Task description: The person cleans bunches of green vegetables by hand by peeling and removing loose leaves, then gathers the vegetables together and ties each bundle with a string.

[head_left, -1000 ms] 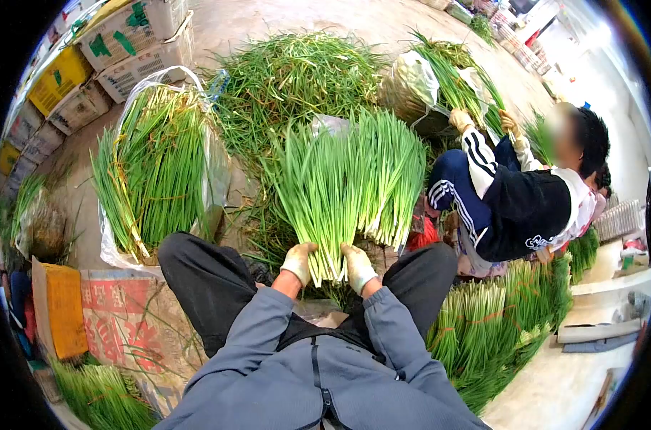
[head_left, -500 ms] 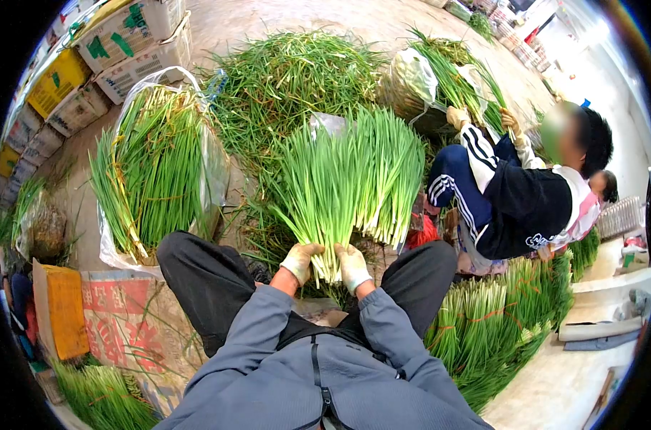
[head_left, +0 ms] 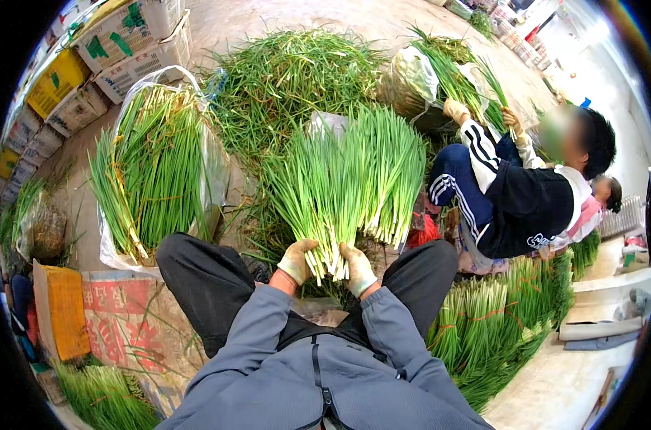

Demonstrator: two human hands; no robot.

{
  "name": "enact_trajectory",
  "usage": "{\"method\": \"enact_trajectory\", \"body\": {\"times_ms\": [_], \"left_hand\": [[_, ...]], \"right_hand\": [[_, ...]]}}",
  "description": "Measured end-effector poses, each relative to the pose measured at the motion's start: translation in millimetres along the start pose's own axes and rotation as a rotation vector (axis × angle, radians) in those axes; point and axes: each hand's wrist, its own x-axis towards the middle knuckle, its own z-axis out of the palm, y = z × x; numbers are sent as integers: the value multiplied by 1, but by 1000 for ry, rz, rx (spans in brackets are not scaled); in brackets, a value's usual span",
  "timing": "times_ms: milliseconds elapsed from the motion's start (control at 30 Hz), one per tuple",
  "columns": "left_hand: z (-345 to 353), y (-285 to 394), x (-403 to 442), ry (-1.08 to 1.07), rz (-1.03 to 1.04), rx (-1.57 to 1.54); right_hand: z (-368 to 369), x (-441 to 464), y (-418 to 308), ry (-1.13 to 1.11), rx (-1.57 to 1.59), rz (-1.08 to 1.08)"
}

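Observation:
Between my knees, my left hand (head_left: 297,262) and my right hand (head_left: 358,269), both in pale gloves, grip the white stem ends of a bunch of green stalks (head_left: 324,193) from either side. The leaves fan out away from me. Touching its right side lies another bunch of stalks (head_left: 392,179), stems toward me. Behind them is a large heap of loose green leaves (head_left: 297,79). A clear plastic bag (head_left: 214,172) full of stalks stands to the left.
At the right, a co-worker (head_left: 526,201) in a dark vest holds stalks near another bag (head_left: 408,86). Tied bundles (head_left: 483,315) stand beside my right knee. Stacked crates (head_left: 143,61) are at the upper left, and a cardboard box (head_left: 64,308) is at the lower left.
My hands drew slightly closer together and left, then moved slightly apart again, still on the stem ends. The leaves of the bunch shifted and spread. The co-worker leans slightly further right.

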Motion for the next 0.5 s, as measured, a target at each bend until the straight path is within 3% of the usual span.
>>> {"method": "enact_trajectory", "body": {"times_ms": [167, 300, 367, 400, 433, 500], "left_hand": [[0, -11, 3, -173, -63, -149], [4, -18, 6, -209, -47, -262], [-3, -19, 10, -193, -56, -263], [-4, -19, 13, -169, -71, -281], [-2, -18, 10, -165, -71, -283], [4, -16, 6, -178, -64, -248]], "right_hand": [[-12, 3, 7, -109, 15, 132], [-14, 3, -3, 66, -287, 280], [-27, 8, -12, 168, -1386, 22], [-29, 6, -20, 119, -1539, -36], [19, -30, -57, 300, -1585, -4], [17, -27, -58, 361, -1433, -407]]}}
